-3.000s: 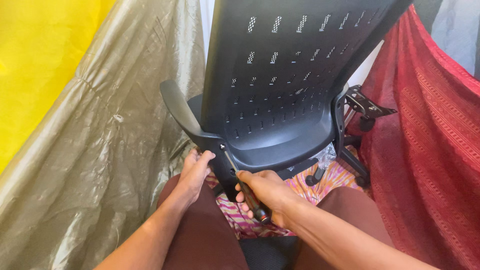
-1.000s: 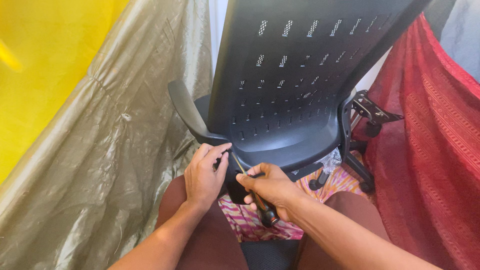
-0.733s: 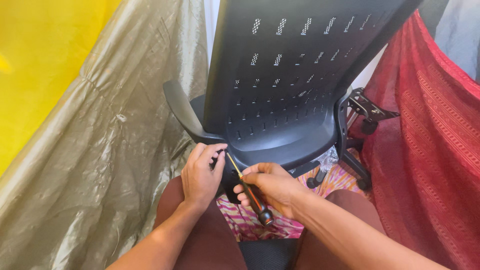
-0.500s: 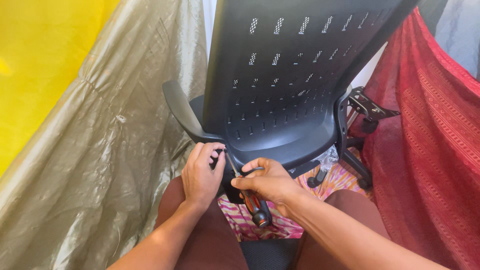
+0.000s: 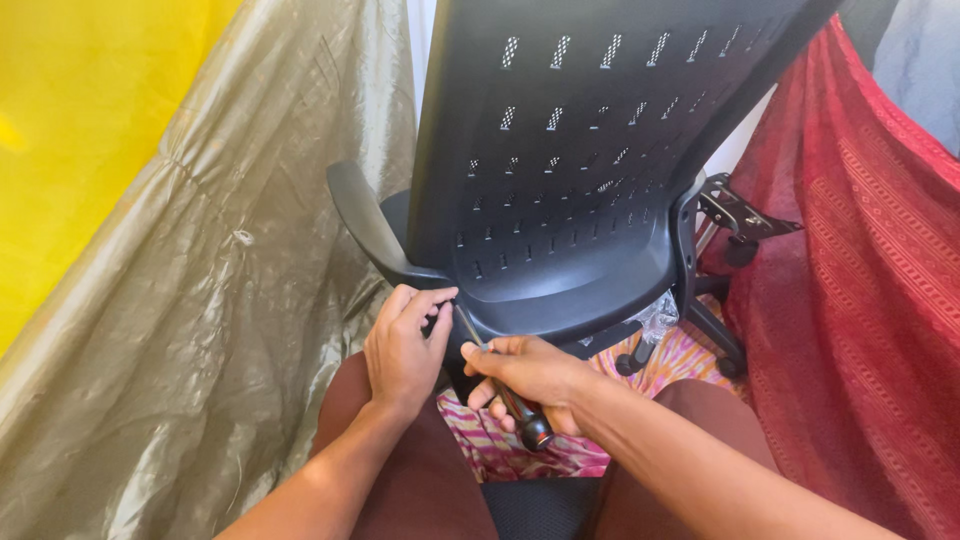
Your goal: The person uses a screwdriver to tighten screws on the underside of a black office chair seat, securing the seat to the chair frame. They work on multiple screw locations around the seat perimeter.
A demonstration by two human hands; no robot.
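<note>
— Chair (image 5: 590, 160) first, since it fills most of the view: a black plastic office chair with a tall perforated backrest, standing between an olive-grey sheet (image 5: 200, 330) on one side and a red woven cloth (image 5: 850, 300) on the other. How would you expect it to handle?

— Stiff and bulky, I'd judge – hard moulded shell, awkward rather than heavy, and on its wheeled base (image 5: 700, 335) it could roll or swivel if pushed. The curved armrest (image 5: 365, 225) and the lower rim of the backrest look like the firm places to take hold; the slotted panel itself offers little to grasp.

— And the hands?

— The left hand (image 5: 400, 350) sits at the joint just under the armrest, fingers curled together and pinching something small there – what exactly, I cannot tell. The right hand (image 5: 525, 370) is wrapped tight around a screwdriver (image 5: 505, 385), its thin shaft angled up toward that same joint, its dark handle with a red band poking out below the fist.

— How does the tool handle?

— Light and rigid, probably. The smooth handle wants a full fist, as here; the slim tip could slip off a small screw head.
</note>
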